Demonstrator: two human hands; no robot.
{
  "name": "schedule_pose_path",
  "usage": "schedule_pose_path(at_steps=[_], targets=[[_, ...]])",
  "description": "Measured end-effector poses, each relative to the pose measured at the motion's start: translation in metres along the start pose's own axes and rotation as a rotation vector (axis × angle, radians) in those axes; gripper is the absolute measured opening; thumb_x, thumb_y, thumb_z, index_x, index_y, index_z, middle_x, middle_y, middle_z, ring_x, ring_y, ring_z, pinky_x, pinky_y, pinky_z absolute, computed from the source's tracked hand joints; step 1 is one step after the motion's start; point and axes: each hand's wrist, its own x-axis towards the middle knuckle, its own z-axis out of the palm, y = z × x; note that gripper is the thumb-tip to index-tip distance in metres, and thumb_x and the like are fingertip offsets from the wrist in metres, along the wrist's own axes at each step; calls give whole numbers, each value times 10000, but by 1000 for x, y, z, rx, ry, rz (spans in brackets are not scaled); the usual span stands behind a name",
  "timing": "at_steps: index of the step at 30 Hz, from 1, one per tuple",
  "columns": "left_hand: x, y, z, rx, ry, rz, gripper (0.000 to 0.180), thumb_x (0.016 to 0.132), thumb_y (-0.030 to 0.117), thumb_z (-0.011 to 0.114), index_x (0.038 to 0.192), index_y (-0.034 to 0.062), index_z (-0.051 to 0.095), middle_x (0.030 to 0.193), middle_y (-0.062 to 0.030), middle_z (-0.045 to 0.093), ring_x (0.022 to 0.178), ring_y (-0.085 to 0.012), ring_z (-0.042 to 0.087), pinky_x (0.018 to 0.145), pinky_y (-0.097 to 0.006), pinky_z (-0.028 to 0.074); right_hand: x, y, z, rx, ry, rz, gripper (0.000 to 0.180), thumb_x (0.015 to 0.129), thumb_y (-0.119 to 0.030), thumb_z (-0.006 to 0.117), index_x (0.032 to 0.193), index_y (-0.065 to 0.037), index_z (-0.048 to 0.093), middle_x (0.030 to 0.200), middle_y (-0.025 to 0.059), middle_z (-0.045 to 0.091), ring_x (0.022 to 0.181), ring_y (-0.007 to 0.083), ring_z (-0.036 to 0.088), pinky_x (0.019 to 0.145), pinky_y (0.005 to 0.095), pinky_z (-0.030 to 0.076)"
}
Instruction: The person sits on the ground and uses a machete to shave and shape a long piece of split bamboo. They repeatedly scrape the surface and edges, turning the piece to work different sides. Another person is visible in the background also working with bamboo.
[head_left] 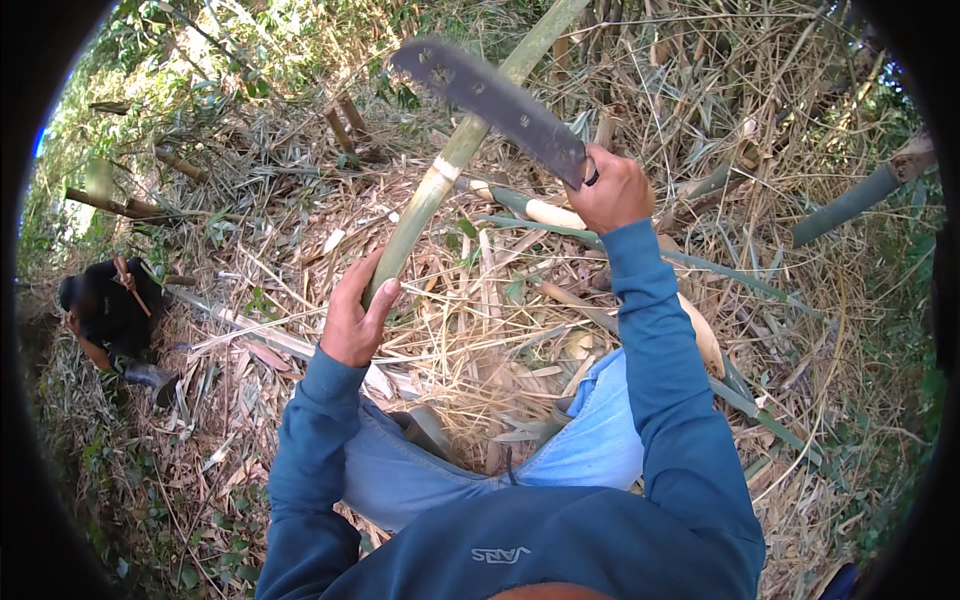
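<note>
My left hand (pixel 356 312) grips a long green bamboo stalk (pixel 437 185) near its lower end; the stalk slants up and away toward the top of the view. My right hand (pixel 612 190) is shut on the handle of a dark, broad-bladed machete (pixel 487 98). The blade is raised above the stalk, pointing up and to the left, and is apart from the bamboo. Both my forearms wear blue sleeves.
Dry bamboo leaves, husks and cut stems (pixel 520 330) cover the ground. Another cut bamboo piece (pixel 530 208) lies under my right hand. A thick green stalk (pixel 858 198) crosses at the right. A person in dark clothes (pixel 112 310) crouches at the left.
</note>
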Motion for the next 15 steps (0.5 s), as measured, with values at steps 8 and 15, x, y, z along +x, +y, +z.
schedule_pose_path(at_steps=[8, 15], targets=[[2, -6, 4, 86, -13, 25, 450, 896, 238, 624, 1224, -60, 545, 1013, -218, 625, 894, -303, 621, 808, -373, 481, -14, 4, 5, 42, -65, -238, 436, 792, -470, 640, 649, -69, 545, 552, 148, 570, 522, 317, 617, 520, 435, 468], [-1, -1, 5, 206, -49, 21, 542, 769, 256, 770, 1163, -68, 585, 949, -212, 648, 857, -303, 650, 778, -356, 503, -14, 11, 11, 107, -78, -144, 358, 741, -428, 684, 738, -76, 620, 648, 170, 633, 594, 367, 632, 581, 449, 497]])
